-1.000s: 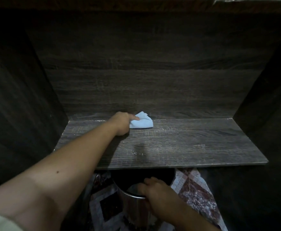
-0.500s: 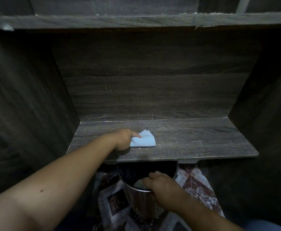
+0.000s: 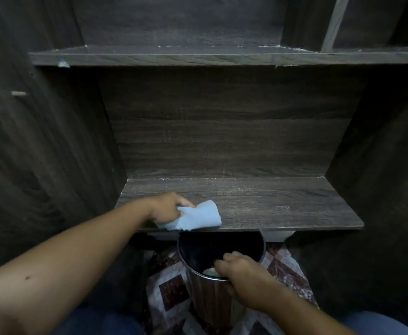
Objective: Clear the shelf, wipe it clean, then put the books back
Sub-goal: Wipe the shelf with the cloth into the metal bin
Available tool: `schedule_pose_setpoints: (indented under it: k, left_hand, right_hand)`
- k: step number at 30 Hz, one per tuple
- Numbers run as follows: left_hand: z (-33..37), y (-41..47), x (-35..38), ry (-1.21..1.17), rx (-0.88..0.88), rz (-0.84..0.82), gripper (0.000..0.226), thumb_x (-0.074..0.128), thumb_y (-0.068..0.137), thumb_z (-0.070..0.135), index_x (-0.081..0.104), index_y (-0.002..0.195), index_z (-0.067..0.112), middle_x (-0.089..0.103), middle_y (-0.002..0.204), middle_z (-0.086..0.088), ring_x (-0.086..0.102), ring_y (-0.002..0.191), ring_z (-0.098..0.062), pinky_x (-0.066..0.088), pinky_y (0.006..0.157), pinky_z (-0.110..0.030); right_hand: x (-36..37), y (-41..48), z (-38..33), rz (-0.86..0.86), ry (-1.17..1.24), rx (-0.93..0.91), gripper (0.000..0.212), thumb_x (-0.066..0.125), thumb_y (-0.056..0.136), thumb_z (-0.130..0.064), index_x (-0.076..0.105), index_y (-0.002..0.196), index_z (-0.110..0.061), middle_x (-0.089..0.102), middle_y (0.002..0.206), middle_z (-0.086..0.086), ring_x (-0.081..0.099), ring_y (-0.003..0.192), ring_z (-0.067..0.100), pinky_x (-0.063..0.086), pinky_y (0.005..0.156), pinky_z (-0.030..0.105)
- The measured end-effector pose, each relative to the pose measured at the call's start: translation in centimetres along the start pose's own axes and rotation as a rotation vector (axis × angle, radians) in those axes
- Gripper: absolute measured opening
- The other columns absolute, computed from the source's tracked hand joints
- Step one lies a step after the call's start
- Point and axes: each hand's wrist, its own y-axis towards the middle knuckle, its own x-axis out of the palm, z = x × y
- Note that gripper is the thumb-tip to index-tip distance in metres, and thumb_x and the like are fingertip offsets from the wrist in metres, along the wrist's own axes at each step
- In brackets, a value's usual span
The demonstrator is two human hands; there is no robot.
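A dark wood-grain shelf lies bare in front of me, with faint pale dust marks on its board. My left hand grips a light blue cloth at the shelf's front edge, left of centre. Just below the edge stands a metal bin, and my right hand grips its near rim, fingers curled over it. Something pale lies inside the bin under my fingers. No books are in view.
Dark side panels close the shelf in on the left and right. Another shelf board runs above. A patterned red and white mat covers the floor under the bin.
My left hand has dragged the cloth from the back of the shelf forward to its front edge. The view has tilted up and back. My right hand stays on the bin's rim.
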Motion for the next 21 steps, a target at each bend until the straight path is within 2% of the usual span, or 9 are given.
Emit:
schedule_pose_setpoints:
  k: [3, 6, 7, 10, 13, 14, 16, 18, 21]
  left_hand:
    - [-2.2, 0.2, -1.0, -0.073, -0.034, 0.172, 0.047, 0.043, 0.097, 0.003, 0.054, 0.136, 0.025, 0.051, 0.141, 0.001, 0.047, 0.126, -0.016, 0.031, 0.094, -0.016]
    - [-4.5, 0.7, -1.9, -0.023, -0.062, 0.321, 0.046, 0.043, 0.097, 0.004, 0.055, 0.136, 0.025, 0.052, 0.141, -0.007, 0.051, 0.123, -0.024, 0.035, 0.091, -0.018]
    - [-5.3, 0.9, -2.1, -0.004, -0.08, 0.377, 0.045, 0.044, 0.097, 0.004, 0.055, 0.136, 0.024, 0.052, 0.14, -0.011, 0.052, 0.122, -0.027, 0.036, 0.093, -0.021]
    - [-8.1, 1.8, -2.4, 0.011, -0.113, 0.557, 0.044, 0.047, 0.094, 0.005, 0.058, 0.133, 0.024, 0.054, 0.123, -0.019, 0.054, 0.112, -0.036, 0.039, 0.099, -0.029]
    - [-10.2, 2.8, -2.3, 0.078, -0.064, 0.698, 0.043, 0.054, 0.091, 0.005, 0.062, 0.129, 0.024, 0.05, 0.105, -0.01, 0.05, 0.099, -0.032, 0.042, 0.1, -0.041]
    - [-10.5, 3.2, -2.3, 0.15, -0.047, 0.71, 0.042, 0.055, 0.092, 0.006, 0.061, 0.13, 0.023, 0.05, 0.107, -0.01, 0.047, 0.1, -0.031, 0.042, 0.099, -0.041]
    - [-10.5, 3.7, -2.5, 0.303, -0.011, 0.707, 0.045, 0.054, 0.092, 0.007, 0.057, 0.134, 0.024, 0.048, 0.115, -0.012, 0.044, 0.104, -0.031, 0.044, 0.094, -0.043]
    - [-10.0, 4.0, -2.4, 0.423, 0.01, 0.651, 0.05, 0.052, 0.092, 0.008, 0.05, 0.139, 0.026, 0.043, 0.121, -0.013, 0.04, 0.107, -0.031, 0.046, 0.089, -0.043]
    - [-9.4, 4.8, -1.8, 0.543, 0.006, 0.564, 0.053, 0.048, 0.094, 0.011, 0.039, 0.144, 0.027, 0.035, 0.13, -0.01, 0.035, 0.112, -0.029, 0.047, 0.087, -0.043]
  right_hand:
    - [0.0, 0.7, -0.3, -0.02, -0.011, -0.035, 0.049, 0.021, 0.082, -0.047, 0.053, 0.105, -0.016, 0.053, 0.104, 0.007, 0.047, 0.099, 0.025, 0.036, 0.082, 0.034]
    - [0.9, 1.9, -0.3, -0.016, 0.0, -0.047, 0.023, 0.043, 0.093, -0.027, 0.054, 0.109, -0.014, 0.052, 0.105, 0.009, 0.048, 0.101, 0.028, 0.034, 0.079, 0.033]
    - [1.3, 2.4, -0.4, -0.017, 0.003, -0.051, 0.021, 0.048, 0.092, -0.021, 0.054, 0.111, -0.014, 0.053, 0.105, 0.01, 0.048, 0.102, 0.029, 0.033, 0.077, 0.033]
    - [1.8, 4.3, -0.9, -0.07, -0.029, -0.042, 0.027, 0.05, 0.09, -0.017, 0.053, 0.117, -0.012, 0.052, 0.112, 0.013, 0.047, 0.107, 0.031, 0.03, 0.076, 0.033]
    - [2.5, 5.9, -1.0, -0.034, -0.057, -0.035, 0.031, 0.049, 0.089, -0.016, 0.054, 0.119, -0.011, 0.053, 0.114, 0.012, 0.048, 0.108, 0.03, 0.036, 0.079, 0.033]
    - [3.0, 6.3, -0.9, 0.008, -0.043, -0.044, 0.031, 0.05, 0.086, -0.016, 0.058, 0.116, -0.014, 0.056, 0.109, 0.009, 0.052, 0.103, 0.027, 0.039, 0.075, 0.031]
    - [4.4, 7.1, -0.3, 0.062, 0.005, -0.09, 0.031, 0.059, 0.071, -0.026, 0.066, 0.101, -0.025, 0.061, 0.085, -0.005, 0.061, 0.078, 0.014, 0.046, 0.061, 0.021]
    - [5.6, 7.7, 0.2, 0.088, 0.004, -0.14, 0.036, 0.066, 0.06, -0.04, 0.068, 0.095, -0.033, 0.06, 0.075, -0.015, 0.06, 0.064, 0.004, 0.045, 0.052, 0.014]
    - [6.1, 8.2, 0.5, 0.129, 0.014, -0.175, 0.042, 0.046, 0.065, -0.048, 0.056, 0.103, -0.032, 0.062, 0.075, -0.019, 0.059, 0.062, 0.001, 0.044, 0.053, 0.012]
